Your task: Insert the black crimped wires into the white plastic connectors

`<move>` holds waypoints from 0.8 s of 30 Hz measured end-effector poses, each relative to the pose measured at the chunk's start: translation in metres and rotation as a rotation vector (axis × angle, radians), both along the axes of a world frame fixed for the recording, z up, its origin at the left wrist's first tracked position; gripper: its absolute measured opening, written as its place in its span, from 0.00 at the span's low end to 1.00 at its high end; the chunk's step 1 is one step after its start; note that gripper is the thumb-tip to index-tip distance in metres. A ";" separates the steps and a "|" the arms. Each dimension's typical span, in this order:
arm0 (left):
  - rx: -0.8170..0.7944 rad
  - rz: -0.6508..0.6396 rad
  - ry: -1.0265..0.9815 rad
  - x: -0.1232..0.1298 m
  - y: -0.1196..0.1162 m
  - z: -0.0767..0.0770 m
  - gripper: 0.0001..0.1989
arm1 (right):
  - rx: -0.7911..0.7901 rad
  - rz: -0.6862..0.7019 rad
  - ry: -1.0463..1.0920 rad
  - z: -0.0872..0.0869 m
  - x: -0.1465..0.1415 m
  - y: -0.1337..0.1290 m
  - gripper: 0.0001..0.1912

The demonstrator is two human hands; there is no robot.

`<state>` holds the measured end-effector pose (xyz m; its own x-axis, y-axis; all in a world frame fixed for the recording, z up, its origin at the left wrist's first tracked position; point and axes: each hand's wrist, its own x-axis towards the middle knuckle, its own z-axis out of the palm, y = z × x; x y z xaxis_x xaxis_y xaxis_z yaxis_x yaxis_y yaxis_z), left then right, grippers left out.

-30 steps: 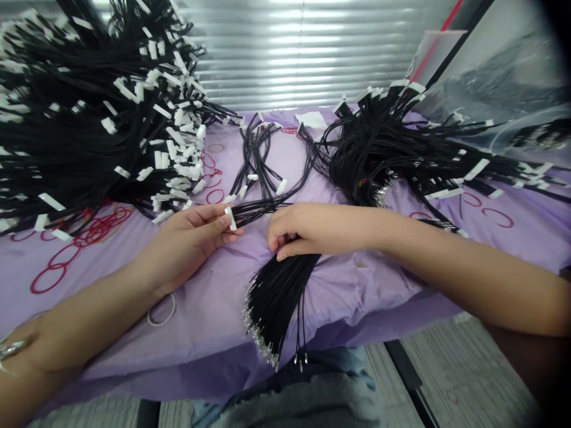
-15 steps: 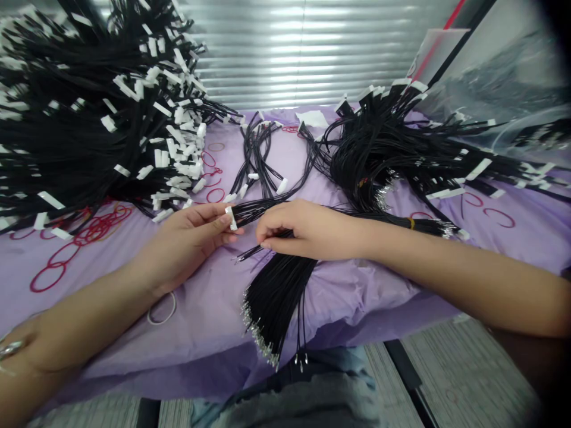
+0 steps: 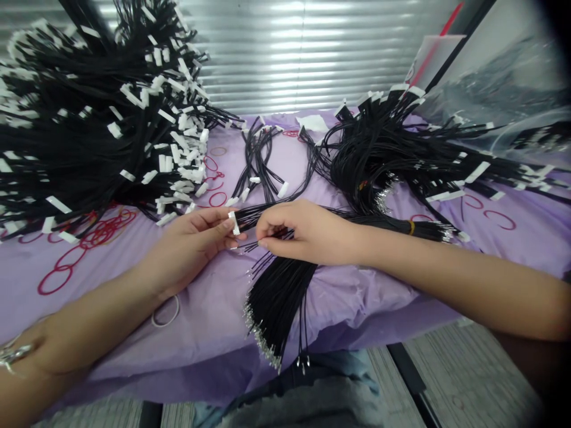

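My left hand (image 3: 203,241) pinches a small white connector (image 3: 234,222) between thumb and fingers. Several black wires run from it to the right, passing behind my other hand. Close beside it, my right hand (image 3: 297,232) is curled with thumb and forefinger together on thin black wire ends (image 3: 252,245); their tips are too small to make out. Below my right hand a fanned bundle of black wires (image 3: 281,297) with silvery metal terminals at the ends lies on the purple cloth.
A large heap of black cables (image 3: 80,148) with white connectors fills the left. More cables (image 3: 370,148) lie at the back right near a clear plastic bag (image 3: 513,89). Red rubber bands (image 3: 104,229) and a pale band (image 3: 166,312) lie on the purple cloth (image 3: 205,333).
The view has shifted slightly. More loose wire ends show below my right hand's fingertips, above the fanned bundle. Both hands keep nearly the same pose, and the connector stays in my left hand.
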<state>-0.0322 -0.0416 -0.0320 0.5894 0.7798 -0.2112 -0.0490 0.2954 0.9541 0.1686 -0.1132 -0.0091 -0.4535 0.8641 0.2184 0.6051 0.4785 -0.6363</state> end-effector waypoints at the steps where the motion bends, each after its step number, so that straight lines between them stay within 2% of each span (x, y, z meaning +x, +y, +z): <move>1: 0.006 -0.006 0.000 0.000 0.000 0.000 0.08 | 0.005 -0.010 0.001 0.000 -0.001 0.000 0.06; 4: 0.035 -0.020 0.009 0.000 -0.001 0.000 0.09 | 0.041 -0.054 -0.018 0.002 -0.003 -0.001 0.08; 7: 0.071 -0.035 0.029 -0.002 -0.001 -0.001 0.10 | 0.098 -0.168 -0.091 0.003 -0.004 0.000 0.09; 11: 0.108 -0.034 0.038 -0.003 -0.001 -0.003 0.11 | 0.087 -0.276 -0.184 0.004 -0.006 0.001 0.11; 17: 0.117 -0.037 0.035 -0.003 -0.002 -0.002 0.14 | 0.073 -0.317 -0.256 0.005 -0.009 0.000 0.11; 24: 0.104 -0.013 0.051 0.001 -0.004 0.001 0.14 | 0.111 -0.273 -0.337 0.002 -0.010 -0.003 0.13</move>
<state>-0.0309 -0.0453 -0.0309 0.5900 0.7914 -0.1599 0.0039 0.1952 0.9808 0.1585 -0.1160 -0.0073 -0.2741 0.9415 0.1959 0.8832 0.3271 -0.3361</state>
